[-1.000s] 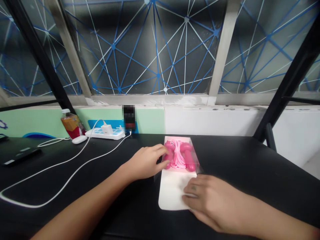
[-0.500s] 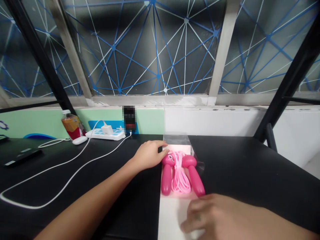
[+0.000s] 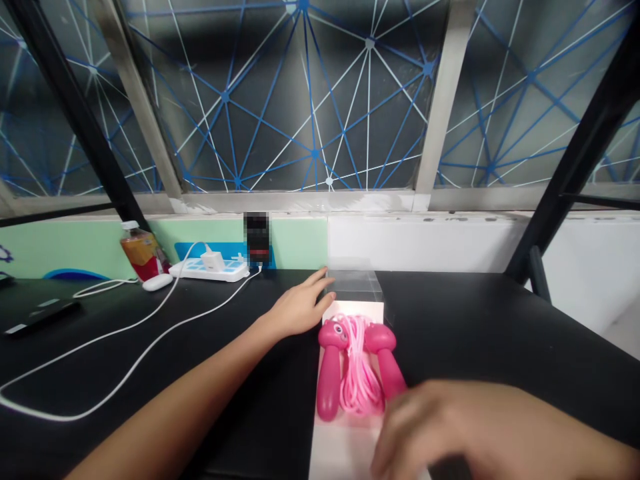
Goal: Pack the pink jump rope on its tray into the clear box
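Observation:
A pink jump rope [image 3: 361,380] lies coiled between its two dark pink handles, one of them with an animal-like eye on its round head. It rests on a long white card [image 3: 345,450]. The card's far end is by a clear plastic box [image 3: 353,283] on the black table. My left hand [image 3: 300,308] lies at the box's left side, fingers stretched and thumb apart, touching its edge. Over the card's near right part, my right hand [image 3: 435,427] is closed with curled fingers, close to the right handle. Blur and the hand itself hide its fingertips.
A white power strip [image 3: 210,268] with a plugged-in charger stands at the back left, its white cable [image 3: 145,320] looping across the black table [image 3: 475,333]. Beside it are a drink pouch [image 3: 144,252] and a black flat object [image 3: 43,315]. Black frame posts rise on both sides.
The card and jump rope have slid toward me, away from the box's far end. My right hand has moved slightly; my left hand stays by the box with its fingers more spread.

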The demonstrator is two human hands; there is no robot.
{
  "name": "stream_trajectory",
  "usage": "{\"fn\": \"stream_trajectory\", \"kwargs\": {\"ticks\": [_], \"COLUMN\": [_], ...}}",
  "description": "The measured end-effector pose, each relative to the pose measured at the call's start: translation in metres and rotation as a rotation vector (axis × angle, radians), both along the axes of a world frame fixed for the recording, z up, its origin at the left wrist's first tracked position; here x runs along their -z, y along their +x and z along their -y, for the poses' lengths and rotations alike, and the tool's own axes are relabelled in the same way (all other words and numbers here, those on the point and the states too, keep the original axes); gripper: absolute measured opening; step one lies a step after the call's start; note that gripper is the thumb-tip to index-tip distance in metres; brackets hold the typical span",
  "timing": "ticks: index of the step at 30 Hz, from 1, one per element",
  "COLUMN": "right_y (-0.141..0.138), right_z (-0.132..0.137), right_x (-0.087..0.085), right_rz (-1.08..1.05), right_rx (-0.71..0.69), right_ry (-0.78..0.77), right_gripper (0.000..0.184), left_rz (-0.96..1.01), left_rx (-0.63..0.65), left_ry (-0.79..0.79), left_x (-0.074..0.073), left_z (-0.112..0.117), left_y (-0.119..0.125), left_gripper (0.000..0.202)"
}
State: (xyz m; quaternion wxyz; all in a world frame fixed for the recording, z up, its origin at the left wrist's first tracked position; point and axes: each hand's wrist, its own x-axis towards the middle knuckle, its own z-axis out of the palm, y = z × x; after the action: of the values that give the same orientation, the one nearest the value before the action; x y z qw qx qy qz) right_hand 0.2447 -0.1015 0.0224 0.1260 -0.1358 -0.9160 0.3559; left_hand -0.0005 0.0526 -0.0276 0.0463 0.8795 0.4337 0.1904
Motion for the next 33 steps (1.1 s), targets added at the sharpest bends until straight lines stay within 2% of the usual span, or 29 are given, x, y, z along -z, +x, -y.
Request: {"fn": "stream_trajectory", "kwargs": {"ticks": [2,4,6,7,11,15,21,29,33], "right_y": [0.01,0.018,0.023,0.024,0.022,0.014,0.012,0.018,0.018], "right_z": [-0.011,-0.025,-0.039,-0.044,-0.053,-0.049,-0.052,-0.058,-0.058], "right_x": [0.005,0.016,0.03,0.036,0.051,0.053,0.053,0.057,0.059], "right_rz": [-0.064,-0.052,0.037,0.078,0.138,0.123,0.059,-0.06,-0.093], "right_rx": [0.251,0.533,0.706,0.746,0.746,0.671,0.678,0.671,0.658], "right_ry": [0.063,0.283,0.499,0.541,0.497,0.44,0.314,0.249,0.237], "right_gripper": [0.019,0.018,0.018,0.022,0.039,0.037,0.028,0.018,0.019], "left_rz": [0.04,0.105,0.138,0.109,-0.064,-0.116,-0.111,-0.146,-0.151], "left_rx": [-0.008,0.01,0.087,0.136,0.237,0.276,0.23,0.163,0.149], "left_ry": [0.059,0.142,0.17,0.141,0.004,-0.077,-0.128,-0.128,-0.147], "left_x": [-0.005,-0.014,-0.024,-0.028,-0.037,-0.032,-0.029,-0.031,-0.033], "left_z": [0.005,0.013,0.025,0.031,0.052,0.053,0.048,0.049,0.05], "left_y": [0.0,-0.002,-0.005,-0.006,-0.009,-0.009,-0.01,-0.009,-0.009], "left_gripper": [0.045,0.039,0.029,0.025,0.029,0.028,0.026,0.03,0.028]}}
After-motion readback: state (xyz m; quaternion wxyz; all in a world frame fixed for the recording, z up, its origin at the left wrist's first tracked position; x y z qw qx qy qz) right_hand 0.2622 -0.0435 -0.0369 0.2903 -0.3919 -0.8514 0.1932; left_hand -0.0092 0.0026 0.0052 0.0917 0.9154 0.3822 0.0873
